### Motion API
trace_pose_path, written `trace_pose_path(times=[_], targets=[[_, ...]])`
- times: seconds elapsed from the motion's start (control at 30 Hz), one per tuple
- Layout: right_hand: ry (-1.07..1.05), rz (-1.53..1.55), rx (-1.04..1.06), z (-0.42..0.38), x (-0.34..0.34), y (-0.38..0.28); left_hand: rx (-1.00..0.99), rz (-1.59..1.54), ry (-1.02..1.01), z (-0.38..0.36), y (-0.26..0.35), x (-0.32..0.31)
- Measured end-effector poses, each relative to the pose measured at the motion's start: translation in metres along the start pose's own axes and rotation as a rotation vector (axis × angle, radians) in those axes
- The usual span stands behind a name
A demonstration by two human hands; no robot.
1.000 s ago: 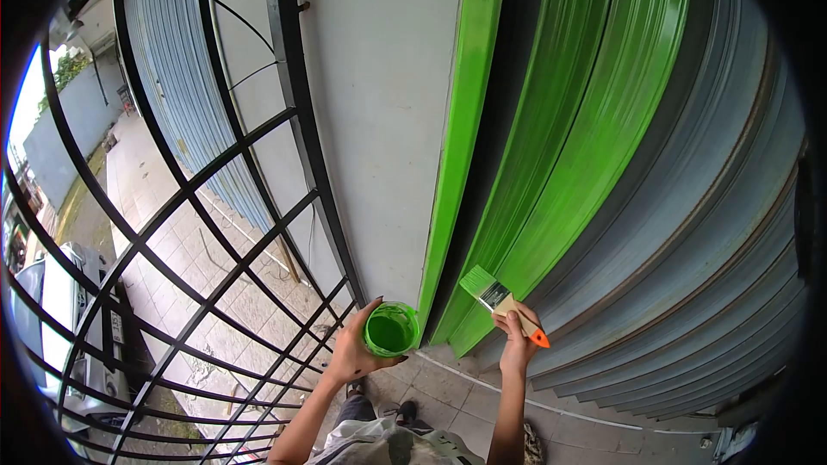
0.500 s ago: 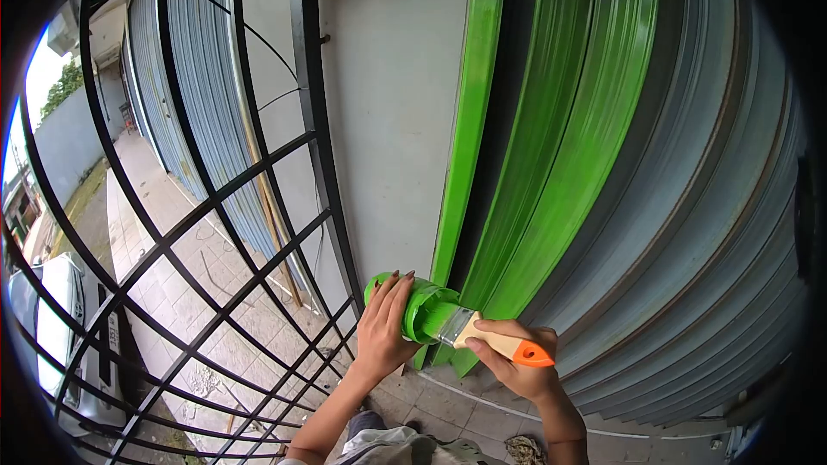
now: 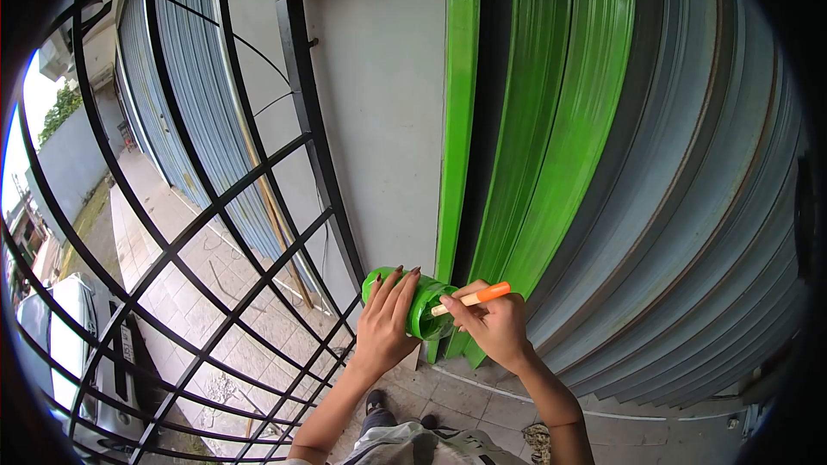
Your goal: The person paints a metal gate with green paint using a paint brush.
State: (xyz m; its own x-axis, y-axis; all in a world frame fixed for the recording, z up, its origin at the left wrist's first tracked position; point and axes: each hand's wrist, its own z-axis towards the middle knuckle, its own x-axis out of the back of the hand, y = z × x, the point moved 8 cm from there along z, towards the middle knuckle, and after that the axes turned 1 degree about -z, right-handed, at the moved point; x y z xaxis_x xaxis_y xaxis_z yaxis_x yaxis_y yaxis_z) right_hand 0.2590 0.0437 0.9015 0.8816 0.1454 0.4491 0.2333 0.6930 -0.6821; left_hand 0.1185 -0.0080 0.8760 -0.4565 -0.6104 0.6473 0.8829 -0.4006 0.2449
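My left hand is wrapped round a green paint-covered jar, tilted with its mouth toward the right. A paintbrush with a pale handle and orange end is gripped in my right hand. The brush now shows edge-on, its head inside the jar's mouth, and its bristles are hidden there. Just beyond the jar rise the folding door's green-painted panels, glossy and streaked. To their right the door's unpainted grey panels continue.
A black metal grille stands close on the left, with a parked car behind it. A grey wall panel lies between grille and door. Tiled floor is underfoot, with a crumpled patterned cloth near my feet.
The paintbrush has turned from broad side to edge-on and gone deeper into the jar. My right hand has moved up and left, closer to the jar. My left hand still holds the jar.
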Motion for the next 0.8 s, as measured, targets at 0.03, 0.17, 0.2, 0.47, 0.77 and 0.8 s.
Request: trace_pose_path(times=[0.03, 0.17, 0.2, 0.47, 0.77, 0.8], targets=[[0.000, 0.001, 0.008, 0.000, -0.002, 0.000, 0.004, 0.001, -0.011, 0.000, 0.000, 0.000], [-0.029, -0.011, 0.007, 0.000, -0.005, -0.004, 0.018, 0.003, -0.045, -0.001, 0.001, -0.001], [-0.027, -0.024, 0.037, -0.001, -0.006, -0.006, 0.020, 0.003, -0.051, -0.001, 0.001, -0.001], [0.013, -0.110, 0.203, 0.001, 0.000, -0.023, 0.035, -0.020, -0.046, 0.002, 0.000, -0.001], [0.032, -0.030, 0.239, -0.002, 0.001, -0.018, 0.100, -0.047, -0.047, 0.001, -0.006, -0.008], [0.023, -0.009, 0.200, -0.003, 0.003, -0.015, 0.120, -0.062, -0.055, 0.000, -0.007, -0.010]])
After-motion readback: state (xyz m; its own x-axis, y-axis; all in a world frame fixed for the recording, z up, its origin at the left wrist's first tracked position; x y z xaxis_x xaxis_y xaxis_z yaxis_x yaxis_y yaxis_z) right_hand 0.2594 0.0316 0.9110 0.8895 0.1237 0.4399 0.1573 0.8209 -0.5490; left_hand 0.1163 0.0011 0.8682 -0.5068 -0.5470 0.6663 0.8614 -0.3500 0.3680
